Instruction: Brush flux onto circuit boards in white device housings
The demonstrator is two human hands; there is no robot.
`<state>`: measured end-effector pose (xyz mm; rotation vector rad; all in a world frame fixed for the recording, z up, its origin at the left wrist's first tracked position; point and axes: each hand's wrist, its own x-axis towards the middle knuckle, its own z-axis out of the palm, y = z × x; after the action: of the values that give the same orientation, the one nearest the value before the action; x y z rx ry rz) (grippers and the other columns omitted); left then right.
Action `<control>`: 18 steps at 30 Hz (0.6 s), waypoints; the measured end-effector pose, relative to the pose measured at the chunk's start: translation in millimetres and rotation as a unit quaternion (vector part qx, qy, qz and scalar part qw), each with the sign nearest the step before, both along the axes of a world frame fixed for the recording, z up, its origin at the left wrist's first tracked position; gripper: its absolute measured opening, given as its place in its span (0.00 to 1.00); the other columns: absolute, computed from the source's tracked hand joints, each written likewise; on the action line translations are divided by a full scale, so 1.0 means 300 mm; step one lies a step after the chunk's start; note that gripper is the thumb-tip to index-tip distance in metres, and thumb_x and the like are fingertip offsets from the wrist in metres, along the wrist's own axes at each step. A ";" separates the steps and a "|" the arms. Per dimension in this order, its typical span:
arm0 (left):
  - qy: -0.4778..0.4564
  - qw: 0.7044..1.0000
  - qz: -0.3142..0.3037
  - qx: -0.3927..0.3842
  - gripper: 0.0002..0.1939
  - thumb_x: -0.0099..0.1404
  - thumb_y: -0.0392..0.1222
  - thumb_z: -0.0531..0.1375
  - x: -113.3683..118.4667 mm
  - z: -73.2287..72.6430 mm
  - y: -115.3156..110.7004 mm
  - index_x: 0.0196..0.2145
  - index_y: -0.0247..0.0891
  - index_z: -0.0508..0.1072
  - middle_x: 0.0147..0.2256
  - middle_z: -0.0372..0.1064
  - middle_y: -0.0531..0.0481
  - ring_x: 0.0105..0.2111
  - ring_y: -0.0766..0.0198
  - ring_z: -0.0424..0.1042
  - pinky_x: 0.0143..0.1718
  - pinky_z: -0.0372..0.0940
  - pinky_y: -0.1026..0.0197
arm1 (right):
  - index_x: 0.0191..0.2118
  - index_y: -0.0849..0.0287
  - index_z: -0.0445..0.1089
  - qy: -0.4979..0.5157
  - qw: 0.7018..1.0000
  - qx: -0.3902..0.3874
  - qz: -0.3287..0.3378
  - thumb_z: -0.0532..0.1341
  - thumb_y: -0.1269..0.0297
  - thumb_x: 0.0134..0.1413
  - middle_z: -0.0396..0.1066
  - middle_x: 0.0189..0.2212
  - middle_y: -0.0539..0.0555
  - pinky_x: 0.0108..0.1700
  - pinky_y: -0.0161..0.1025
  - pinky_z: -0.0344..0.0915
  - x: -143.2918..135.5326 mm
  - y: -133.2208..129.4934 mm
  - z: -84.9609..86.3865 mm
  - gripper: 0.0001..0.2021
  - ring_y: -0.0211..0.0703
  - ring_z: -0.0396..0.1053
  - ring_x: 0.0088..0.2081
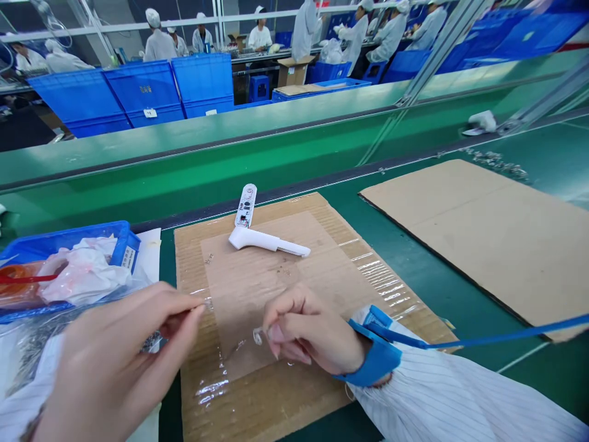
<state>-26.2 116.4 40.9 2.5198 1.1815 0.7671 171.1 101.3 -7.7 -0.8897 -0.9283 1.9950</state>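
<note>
Closest to us, our left hand (115, 362) hangs over the near edge of the counter (442, 288), its fingers (186, 310) pinched together on a tiny clear part (208, 302) that we can barely make out against the tape glare. Just to the right, our right hand (308, 334), wearing a blue wrist strap (375, 356) with its cord (483, 339) running off to the right, curls its fingers (276, 334) into a pinch on a second small clear piece (257, 336). Both bits are held just above the taped cardboard mat (285, 294); they seem to be small transparent or metallic components, though the view is too poor to tell which.

Farther up the mat lies a white handheld casing (269, 241), flat on its side, with a narrow circuit board (246, 205) touching its head end and pointing away from us. Neither hand is near them. To the left sits a blue bin (122, 242) holding crumpled plastic bags, with a clear bag of small parts (32, 344) lying in front of it under our left wrist.

We judge the step in hand to be sorting or pairing the two little pieces, before anything goes onto the casing. The next move calls for steady fingertips: bring the two pinches together without dropping either piece, then carry the result up the mat to the casing and board, well apart from where the hands now work.
</note>
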 end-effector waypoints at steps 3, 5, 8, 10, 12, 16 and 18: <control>0.101 0.989 -0.046 -0.097 0.08 0.59 0.34 0.51 0.050 -0.061 0.019 0.24 0.39 0.66 0.20 0.64 0.56 0.20 0.69 0.63 0.21 0.54 0.66 | 0.14 0.64 0.62 -0.095 0.992 0.050 -0.063 0.54 0.69 0.36 0.53 0.06 0.43 0.11 0.25 0.42 0.006 0.031 -0.012 0.08 0.26 0.47 0.09; 0.136 0.975 -0.049 -0.166 0.10 0.58 0.32 0.50 0.088 -0.110 0.026 0.22 0.38 0.66 0.21 0.64 0.55 0.22 0.67 0.64 0.23 0.55 0.64 | 0.14 0.63 0.61 -0.157 0.982 0.072 -0.078 0.52 0.69 0.37 0.51 0.06 0.42 0.12 0.26 0.42 0.012 0.053 -0.027 0.08 0.26 0.47 0.10; 0.131 0.968 -0.028 -0.214 0.10 0.57 0.32 0.49 0.117 -0.163 0.039 0.24 0.37 0.68 0.23 0.66 0.53 0.25 0.64 0.64 0.27 0.56 0.62 | 0.15 0.63 0.60 -0.284 0.948 0.126 -0.069 0.51 0.71 0.38 0.52 0.08 0.43 0.14 0.27 0.43 0.019 0.081 -0.052 0.08 0.27 0.48 0.11; 0.107 0.965 -0.013 -0.238 0.10 0.57 0.33 0.49 0.114 -0.184 0.053 0.25 0.37 0.69 0.24 0.67 0.52 0.26 0.63 0.65 0.28 0.56 0.61 | 0.15 0.63 0.61 -0.368 0.911 0.174 -0.071 0.52 0.72 0.39 0.52 0.09 0.43 0.15 0.27 0.43 0.022 0.094 -0.063 0.08 0.26 0.49 0.13; 0.068 0.962 0.004 -0.265 0.09 0.56 0.34 0.50 0.104 -0.199 0.071 0.28 0.36 0.69 0.25 0.67 0.52 0.25 0.64 0.65 0.28 0.57 0.61 | 0.15 0.64 0.61 -0.411 0.883 0.210 -0.081 0.53 0.72 0.41 0.52 0.09 0.44 0.16 0.27 0.43 0.023 0.099 -0.066 0.09 0.26 0.48 0.14; -0.039 0.964 0.029 -0.260 0.11 0.53 0.35 0.52 0.091 -0.212 0.089 0.36 0.35 0.67 0.29 0.65 0.50 0.23 0.66 0.63 0.26 0.59 0.62 | 0.20 0.64 0.63 -0.335 0.916 0.211 -0.067 0.53 0.68 0.45 0.53 0.10 0.43 0.16 0.27 0.47 0.017 0.094 -0.054 0.09 0.27 0.51 0.13; -0.111 0.962 0.046 -0.246 0.13 0.53 0.38 0.54 0.094 -0.205 0.082 0.38 0.36 0.66 0.32 0.64 0.49 0.25 0.66 0.64 0.25 0.60 0.63 | 0.21 0.64 0.63 -0.265 0.944 0.191 -0.047 0.53 0.65 0.45 0.54 0.10 0.43 0.16 0.27 0.48 0.012 0.087 -0.048 0.09 0.27 0.51 0.12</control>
<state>2.2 141.0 -20.5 1.9339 1.2359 0.6564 174.6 127.5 -22.2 -1.2373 -1.4811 1.4340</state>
